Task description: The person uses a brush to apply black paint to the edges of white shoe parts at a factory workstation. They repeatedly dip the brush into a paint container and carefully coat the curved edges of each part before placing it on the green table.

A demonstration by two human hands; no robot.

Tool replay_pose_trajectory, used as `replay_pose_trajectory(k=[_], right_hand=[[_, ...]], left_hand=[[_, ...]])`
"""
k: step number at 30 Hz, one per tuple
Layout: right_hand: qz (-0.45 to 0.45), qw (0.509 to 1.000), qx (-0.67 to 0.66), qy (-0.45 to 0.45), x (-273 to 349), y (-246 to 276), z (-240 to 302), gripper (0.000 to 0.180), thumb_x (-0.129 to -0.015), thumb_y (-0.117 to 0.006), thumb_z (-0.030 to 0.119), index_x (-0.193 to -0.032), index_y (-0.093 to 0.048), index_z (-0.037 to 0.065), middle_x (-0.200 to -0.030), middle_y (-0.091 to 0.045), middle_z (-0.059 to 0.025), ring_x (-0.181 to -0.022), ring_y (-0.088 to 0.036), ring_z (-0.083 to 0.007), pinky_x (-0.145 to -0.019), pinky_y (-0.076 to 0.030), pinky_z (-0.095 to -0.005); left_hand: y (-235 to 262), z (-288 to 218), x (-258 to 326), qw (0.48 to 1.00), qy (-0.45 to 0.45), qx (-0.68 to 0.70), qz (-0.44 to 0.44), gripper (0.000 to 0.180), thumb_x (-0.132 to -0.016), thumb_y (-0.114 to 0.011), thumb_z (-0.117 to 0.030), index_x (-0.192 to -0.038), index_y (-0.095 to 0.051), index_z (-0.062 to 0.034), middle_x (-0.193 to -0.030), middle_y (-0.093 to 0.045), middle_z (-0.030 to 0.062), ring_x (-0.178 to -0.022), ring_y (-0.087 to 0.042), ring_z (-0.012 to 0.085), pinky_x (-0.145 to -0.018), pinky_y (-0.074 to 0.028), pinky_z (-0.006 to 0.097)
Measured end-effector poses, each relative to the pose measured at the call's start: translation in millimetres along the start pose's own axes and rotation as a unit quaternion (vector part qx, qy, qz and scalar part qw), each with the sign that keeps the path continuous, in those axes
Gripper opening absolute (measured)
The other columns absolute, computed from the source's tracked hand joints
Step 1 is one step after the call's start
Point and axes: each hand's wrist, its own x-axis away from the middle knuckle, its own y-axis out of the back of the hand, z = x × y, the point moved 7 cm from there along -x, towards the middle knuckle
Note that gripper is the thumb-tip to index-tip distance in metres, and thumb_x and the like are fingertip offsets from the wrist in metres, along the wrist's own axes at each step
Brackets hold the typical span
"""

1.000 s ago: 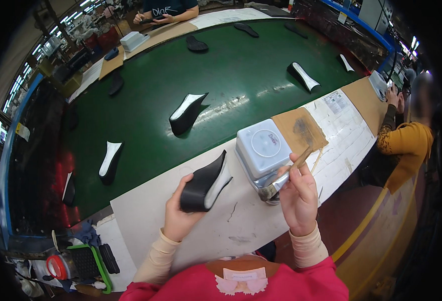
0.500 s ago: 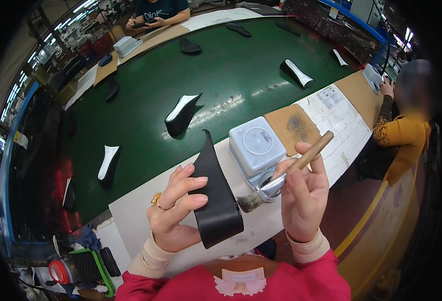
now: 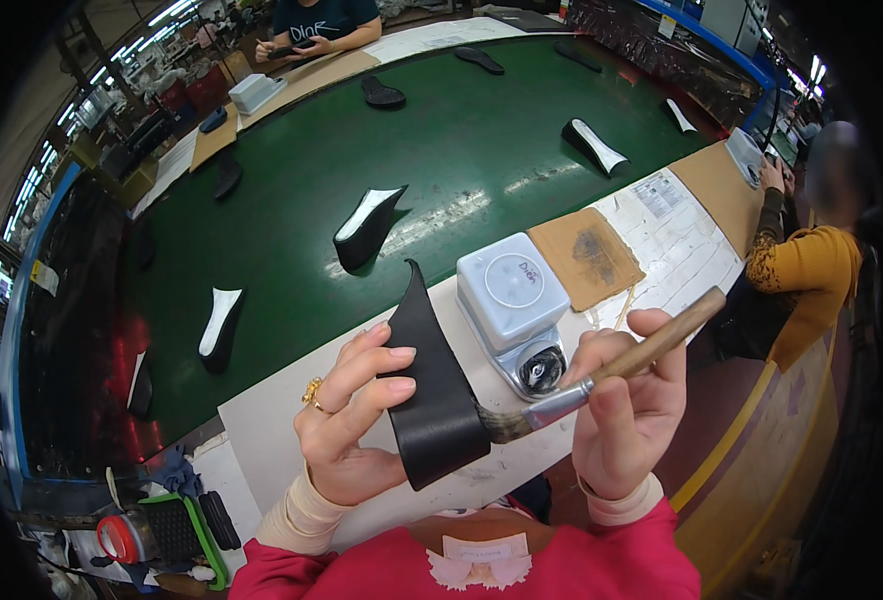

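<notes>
We hold the black wedge sole [image 3: 439, 400] tip-up over the pale worktop [image 3: 276, 430], our left grip [image 3: 346, 430] clasping it; our right grip [image 3: 623, 430] grasps a wooden-handled brush [image 3: 646, 353], bristles at the sole's right edge.

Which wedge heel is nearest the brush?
The black wedge heel in the left hand: its edge is at the brush, while those on the green conveyor belt lie farther off.

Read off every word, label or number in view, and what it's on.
Pale-blue box: handwriting, not copied out here.
Co-worker's dark shirt: white lettering, not copied out here.
Printed label on the white paper: too small to read.
Pink patch on the wearer's top: too small to read.
Black wedge and brush: no text visible.
</notes>
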Motion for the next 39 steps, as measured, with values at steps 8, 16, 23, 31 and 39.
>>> replay_pose_trajectory(k=[8,16,23,31,39], right_hand=[[0.034,0.999,-0.012,0.015,0,-5,7,0.054,-0.082,-0.061,-0.001,-0.125,-0.029,-0.001,-0.083,-0.061,-0.0174,-0.074,-0.058,-0.0151,-0.073,-0.045,-0.0249],[0.101,0.991,0.07,0.058,-3,-9,15,0.054,-0.08,-0.063,0.001,-0.123,-0.03,0.0,-0.082,-0.061,-0.0174,-0.073,-0.055,-0.014,-0.074,-0.043,-0.026],[0.158,0.964,0.151,0.152,-6,-15,23,0.053,-0.077,-0.067,0.005,-0.119,-0.034,0.003,-0.077,-0.063,-0.0152,-0.073,-0.05,-0.013,-0.075,-0.034,-0.0335],[0.169,0.95,0.186,0.187,-7,-20,29,0.051,-0.076,-0.071,0.009,-0.113,-0.037,0.008,-0.077,-0.063,-0.0112,-0.065,-0.055,-0.0135,-0.069,-0.033,-0.0332],[0.2,0.923,0.231,0.233,-5,-29,32,0.053,-0.076,-0.071,0.016,-0.116,-0.035,0.012,-0.077,-0.062,-0.008,-0.064,-0.052,-0.0138,-0.072,-0.032,-0.035]], left_hand=[[0,1,-1,1.0,0.012,0.008,-0.003,0.058,-0.052,-0.086,-0.013,-0.102,-0.058,-0.0051,-0.108,-0.059,0.0163,-0.107,-0.056,0.0358,-0.094,-0.043,0.043],[-1,2,-1,0.999,0.028,0.015,0.001,0.062,-0.05,-0.087,-0.014,-0.103,-0.056,-0.0014,-0.108,-0.059,0.0173,-0.107,-0.056,0.0346,-0.094,-0.043,0.043],[0,4,-2,0.996,0.079,0.037,0.02,0.066,-0.047,-0.087,-0.014,-0.104,-0.056,0.0002,-0.105,-0.06,0.017,-0.106,-0.057,0.0325,-0.093,-0.043,0.04],[-4,7,-2,0.987,0.146,0.066,0.014,0.062,-0.046,-0.084,-0.01,-0.101,-0.058,0.0021,-0.102,-0.062,0.0163,-0.103,-0.059,0.0289,-0.091,-0.044,0.036],[-7,12,6,0.972,0.212,0.102,0.012,0.063,-0.047,-0.083,-0.009,-0.104,-0.058,0.0031,-0.1,-0.061,0.0141,-0.097,-0.059,0.0224,-0.088,-0.044,0.032]])
